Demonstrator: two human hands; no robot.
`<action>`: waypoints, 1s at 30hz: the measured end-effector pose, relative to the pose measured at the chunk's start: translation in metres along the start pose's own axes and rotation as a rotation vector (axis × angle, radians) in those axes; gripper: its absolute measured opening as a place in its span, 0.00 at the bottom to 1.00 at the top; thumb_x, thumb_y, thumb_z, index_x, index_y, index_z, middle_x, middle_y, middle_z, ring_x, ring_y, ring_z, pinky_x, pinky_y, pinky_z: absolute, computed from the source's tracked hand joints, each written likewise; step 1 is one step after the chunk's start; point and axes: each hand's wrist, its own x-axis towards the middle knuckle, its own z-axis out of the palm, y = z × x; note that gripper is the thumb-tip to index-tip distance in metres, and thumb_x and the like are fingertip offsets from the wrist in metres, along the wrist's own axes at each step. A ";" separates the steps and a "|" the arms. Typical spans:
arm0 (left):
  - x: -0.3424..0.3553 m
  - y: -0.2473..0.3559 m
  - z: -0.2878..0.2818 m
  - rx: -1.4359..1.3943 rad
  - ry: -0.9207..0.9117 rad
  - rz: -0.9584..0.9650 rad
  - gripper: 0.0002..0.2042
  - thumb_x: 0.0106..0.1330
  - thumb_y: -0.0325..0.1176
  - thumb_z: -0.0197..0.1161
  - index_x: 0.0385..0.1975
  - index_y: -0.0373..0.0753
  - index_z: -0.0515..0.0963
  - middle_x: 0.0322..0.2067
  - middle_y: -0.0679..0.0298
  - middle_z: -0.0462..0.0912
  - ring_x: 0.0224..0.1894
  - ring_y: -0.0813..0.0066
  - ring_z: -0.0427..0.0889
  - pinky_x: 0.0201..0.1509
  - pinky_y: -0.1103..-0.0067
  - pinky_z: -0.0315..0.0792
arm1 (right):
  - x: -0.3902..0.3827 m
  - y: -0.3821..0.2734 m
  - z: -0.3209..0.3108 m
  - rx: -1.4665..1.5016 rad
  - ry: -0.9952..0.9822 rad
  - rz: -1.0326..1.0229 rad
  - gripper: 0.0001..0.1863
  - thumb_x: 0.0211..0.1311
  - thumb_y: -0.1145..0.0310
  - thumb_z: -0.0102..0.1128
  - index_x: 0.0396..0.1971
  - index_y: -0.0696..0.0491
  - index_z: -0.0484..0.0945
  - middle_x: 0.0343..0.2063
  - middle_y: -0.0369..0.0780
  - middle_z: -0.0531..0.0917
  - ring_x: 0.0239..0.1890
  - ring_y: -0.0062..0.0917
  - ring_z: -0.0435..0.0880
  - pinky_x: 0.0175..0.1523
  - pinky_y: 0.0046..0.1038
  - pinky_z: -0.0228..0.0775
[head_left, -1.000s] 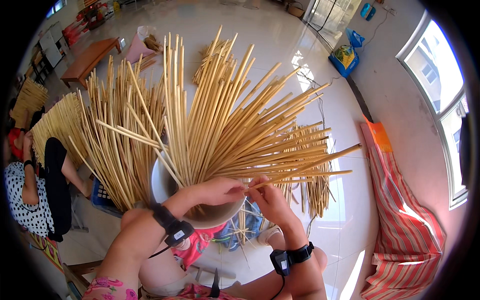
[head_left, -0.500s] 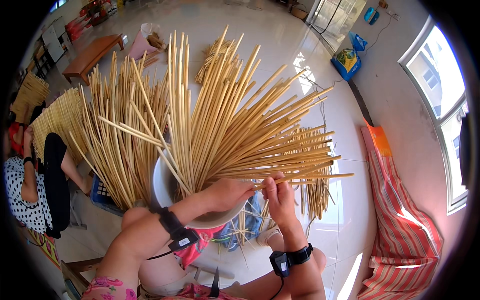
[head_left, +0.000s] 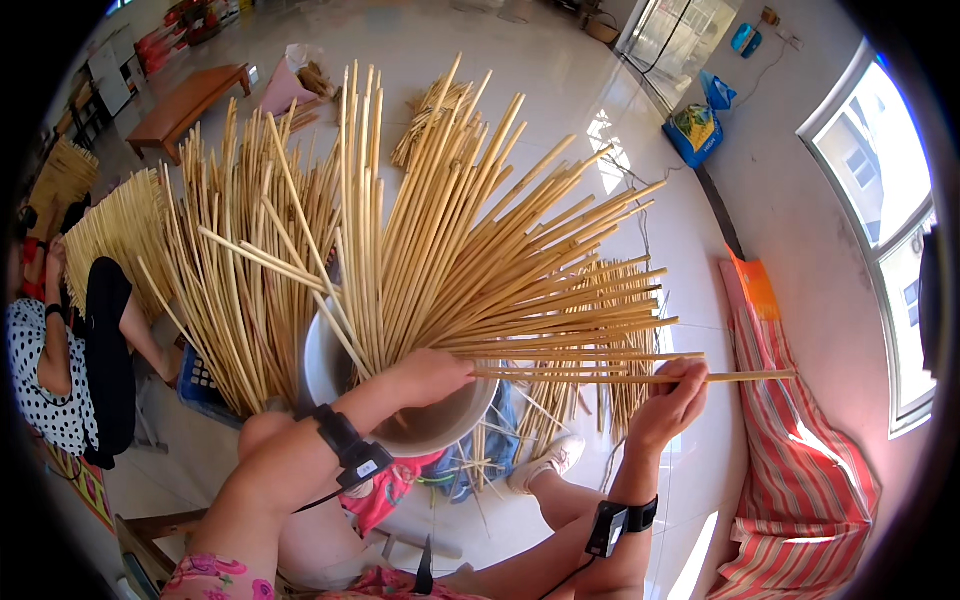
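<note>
The person's right hand (head_left: 672,402) grips a long thin stick (head_left: 600,379) held roughly level, its far tip reaching past the fist, while the left hand (head_left: 435,376) has its fingers at the near end. Many sticks fan out from a pale bucket (head_left: 452,422) under the left hand. More sticks (head_left: 250,240) rise at a blue crate (head_left: 198,385); a striped cloth (head_left: 808,440) hangs below the window (head_left: 868,160) at right.

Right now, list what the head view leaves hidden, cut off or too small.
In the head view:
How the left hand meets the held stick: its back hides most fingers.
Lower ends of standing sticks: hidden behind the left hand and forearm.
Right side of the window: cut off by the dark rim.
</note>
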 end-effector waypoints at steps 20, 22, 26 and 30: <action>-0.017 -0.027 -0.050 -0.206 0.478 -0.512 0.22 0.68 0.39 0.52 0.57 0.31 0.64 0.30 0.44 0.80 0.34 0.53 0.81 0.40 0.67 0.74 | 0.012 0.003 -0.004 0.504 0.259 0.143 0.16 0.73 0.59 0.40 0.26 0.51 0.66 0.19 0.33 0.67 0.20 0.16 0.62 0.23 0.16 0.58; -0.016 -0.022 -0.048 -0.393 0.366 -0.239 0.23 0.70 0.40 0.50 0.59 0.31 0.62 0.32 0.48 0.81 0.35 0.63 0.82 0.40 0.73 0.75 | -0.008 -0.002 0.022 0.489 0.125 0.244 0.16 0.73 0.57 0.40 0.29 0.51 0.68 0.21 0.35 0.72 0.22 0.17 0.70 0.25 0.18 0.63; -0.009 0.014 -0.038 -0.950 0.239 0.055 0.21 0.73 0.42 0.44 0.59 0.35 0.63 0.41 0.60 0.79 0.41 0.77 0.78 0.42 0.80 0.73 | -0.062 0.015 0.063 0.472 -0.360 0.488 0.14 0.73 0.58 0.38 0.40 0.52 0.68 0.31 0.40 0.80 0.32 0.21 0.80 0.30 0.18 0.68; -0.009 0.024 -0.037 -1.263 0.352 0.025 0.18 0.75 0.44 0.39 0.52 0.38 0.69 0.44 0.63 0.77 0.43 0.79 0.76 0.44 0.82 0.72 | -0.099 0.021 0.091 0.481 -0.504 0.708 0.15 0.74 0.59 0.36 0.48 0.52 0.67 0.40 0.42 0.80 0.36 0.21 0.81 0.32 0.18 0.68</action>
